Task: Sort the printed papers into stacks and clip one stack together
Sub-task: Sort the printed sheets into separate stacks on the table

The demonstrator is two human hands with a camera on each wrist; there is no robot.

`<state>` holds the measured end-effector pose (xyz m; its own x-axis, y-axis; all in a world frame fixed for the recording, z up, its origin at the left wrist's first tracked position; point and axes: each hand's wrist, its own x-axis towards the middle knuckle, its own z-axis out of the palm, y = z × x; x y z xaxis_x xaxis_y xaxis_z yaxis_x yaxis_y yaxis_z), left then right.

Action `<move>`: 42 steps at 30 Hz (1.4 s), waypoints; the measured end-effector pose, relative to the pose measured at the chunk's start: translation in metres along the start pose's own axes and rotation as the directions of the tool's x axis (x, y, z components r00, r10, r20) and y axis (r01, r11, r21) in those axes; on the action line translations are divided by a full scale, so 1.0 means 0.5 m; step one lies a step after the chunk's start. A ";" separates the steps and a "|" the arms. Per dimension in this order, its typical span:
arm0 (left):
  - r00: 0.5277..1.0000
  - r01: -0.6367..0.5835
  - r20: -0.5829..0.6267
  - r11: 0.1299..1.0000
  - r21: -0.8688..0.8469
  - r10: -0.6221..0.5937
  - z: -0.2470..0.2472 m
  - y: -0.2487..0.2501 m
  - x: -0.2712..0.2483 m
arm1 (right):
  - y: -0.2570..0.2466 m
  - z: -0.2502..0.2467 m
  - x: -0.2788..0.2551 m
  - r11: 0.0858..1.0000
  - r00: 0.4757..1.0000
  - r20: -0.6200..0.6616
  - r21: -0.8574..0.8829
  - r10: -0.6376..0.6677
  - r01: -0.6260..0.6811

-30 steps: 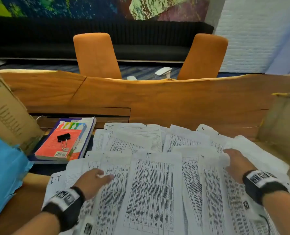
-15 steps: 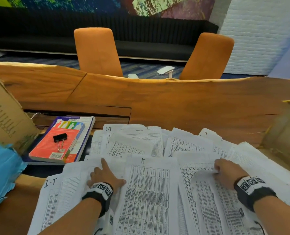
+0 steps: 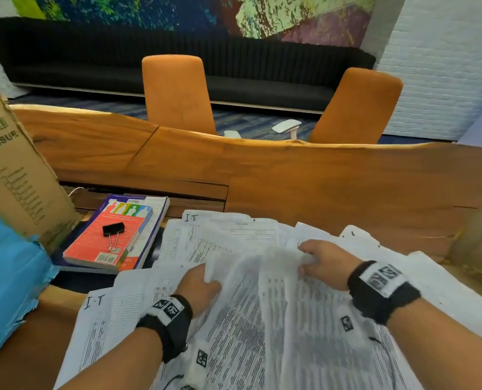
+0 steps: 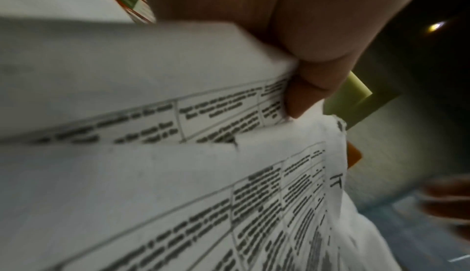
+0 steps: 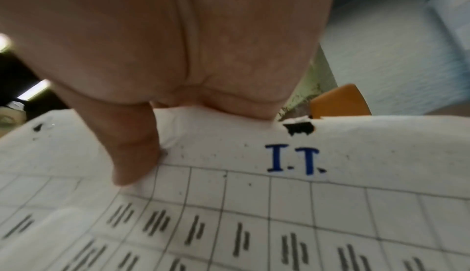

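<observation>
Printed papers [image 3: 234, 235] with dense tables, some marked "I.T", lie spread over the wooden table. My left hand [image 3: 203, 285] grips the top edge of several sheets [image 3: 248, 319] lifted off the pile; the left wrist view shows its thumb [image 4: 302, 96] pinching their edge. My right hand [image 3: 321, 266] holds the same bunch from the right, its thumb [image 5: 132, 154] pressed on a sheet marked "I.T" [image 5: 292, 160]. A black binder clip [image 3: 113, 230] rests on a red book [image 3: 107, 237] at the left, away from both hands.
A cardboard tissue box [image 3: 11, 170] and blue plastic [image 3: 6, 277] stand at the left. Another cardboard box [image 3: 479, 229] is at the right edge. Bare wooden table [image 3: 318, 187] stretches beyond the papers, with two orange chairs [image 3: 177, 91] behind it.
Both hands moved toward each other from flat on the spread sheets and now hold a bunch of papers raised off the pile. The head view shifted slightly.
</observation>
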<state>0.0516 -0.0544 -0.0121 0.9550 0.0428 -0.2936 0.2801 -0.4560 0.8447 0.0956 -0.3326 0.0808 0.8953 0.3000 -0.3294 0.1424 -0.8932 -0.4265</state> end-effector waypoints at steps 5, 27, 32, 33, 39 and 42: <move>0.992 -0.075 0.086 0.987 -0.141 0.088 -0.002 0.047 -0.018 | -0.025 0.074 0.057 0.983 0.999 -0.039 0.182 0.026 -0.018; 0.967 -0.243 -0.164 0.902 -0.356 0.196 -0.117 0.171 -0.020 | -0.078 -0.093 0.019 0.635 0.755 -0.556 0.732 0.347 0.247; 0.982 -0.159 0.027 0.888 -0.431 0.189 -0.108 0.165 -0.026 | -0.078 0.030 0.033 0.413 0.944 -0.285 0.889 0.168 0.195; 0.980 -0.160 0.027 0.859 -0.487 0.198 -0.109 0.169 -0.028 | -0.088 0.026 0.031 0.484 0.922 -0.357 0.840 0.153 0.245; 0.965 -0.263 -0.156 0.726 -0.635 0.213 -0.139 0.173 -0.017 | -0.103 -0.001 0.007 0.566 0.842 -0.537 0.709 0.046 0.421; 0.967 -0.254 -0.157 0.773 -0.581 0.200 -0.118 0.164 -0.030 | -0.091 0.030 0.006 0.558 0.853 -0.520 0.723 0.053 0.406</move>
<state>0.0661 -0.0400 0.0882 0.9949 0.0902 -0.0451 0.0309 0.1529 0.9878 0.0853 -0.2862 0.0866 0.9903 0.0344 0.1345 0.1380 -0.1345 -0.9813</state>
